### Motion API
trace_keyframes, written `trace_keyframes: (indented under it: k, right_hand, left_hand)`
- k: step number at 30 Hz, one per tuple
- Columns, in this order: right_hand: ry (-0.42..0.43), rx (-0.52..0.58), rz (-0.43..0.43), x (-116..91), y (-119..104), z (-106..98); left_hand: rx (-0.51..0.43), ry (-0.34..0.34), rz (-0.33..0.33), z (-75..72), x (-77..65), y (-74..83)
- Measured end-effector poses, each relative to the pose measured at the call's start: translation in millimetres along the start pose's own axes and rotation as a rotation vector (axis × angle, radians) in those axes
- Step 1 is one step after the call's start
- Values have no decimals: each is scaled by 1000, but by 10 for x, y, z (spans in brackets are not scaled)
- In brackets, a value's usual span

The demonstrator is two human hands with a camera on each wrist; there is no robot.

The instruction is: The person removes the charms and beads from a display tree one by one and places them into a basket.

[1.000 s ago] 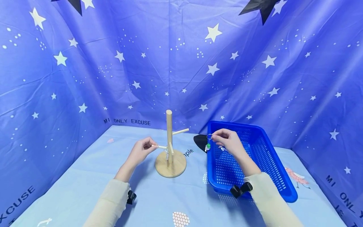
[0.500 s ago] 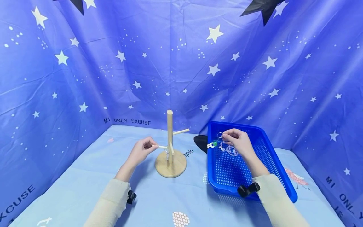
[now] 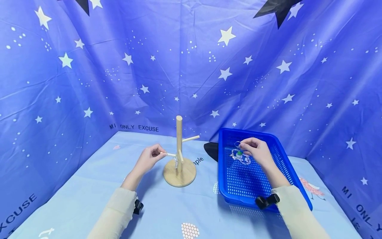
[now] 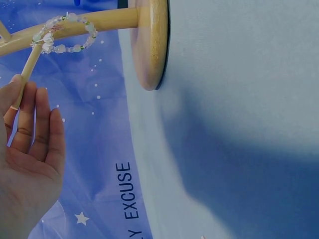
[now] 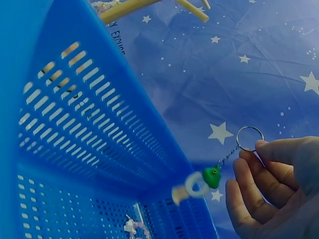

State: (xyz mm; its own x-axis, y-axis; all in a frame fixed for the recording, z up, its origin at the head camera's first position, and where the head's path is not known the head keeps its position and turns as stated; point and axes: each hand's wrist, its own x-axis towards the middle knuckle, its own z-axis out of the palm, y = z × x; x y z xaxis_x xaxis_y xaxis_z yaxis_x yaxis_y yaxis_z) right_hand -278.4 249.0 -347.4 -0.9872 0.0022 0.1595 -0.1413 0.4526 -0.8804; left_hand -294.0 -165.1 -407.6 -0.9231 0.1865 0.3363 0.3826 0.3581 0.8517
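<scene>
My left hand pinches the tip of one peg on the wooden stand. A beaded bracelet hangs on that peg, close to the post. Over the blue basket, my right hand pinches the metal ring of a keychain between thumb and fingertips. From its short chain dangles a green piece with a white ring-shaped part and a blurred tan end below. Beaded bracelets lie in the basket under the keychain, which partly hides them in the head view.
The stand's round base sits on a light blue printed cloth, left of the basket. Two other pegs stick out from the post, one toward the right. A starry blue curtain surrounds the table's back and sides.
My right hand has moved right with the keychain, from the basket's left rim to over its inside. The bracelets there have come into fuller view. My left hand has stayed on the peg.
</scene>
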Motion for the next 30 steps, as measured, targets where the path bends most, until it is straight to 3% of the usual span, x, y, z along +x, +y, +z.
trace_keyframes:
  k: [4,12,15,22,30]
  right_hand:
    - [-2,-26,7,11,45,-30]
    - [-54,-46,46,47,141,-44]
    - [-85,-50,58,61,172,-54]
    - [-205,-97,79,100,229,-100]
    - [-416,-139,161,167,310,-139]
  left_hand:
    - [1,-8,-11,-24,-59,217]
    - [3,-12,-9,-33,-60,226]
    - [9,-13,-7,-27,-45,175]
    - [13,5,-14,13,44,-140]
    - [-20,4,-2,24,54,-197]
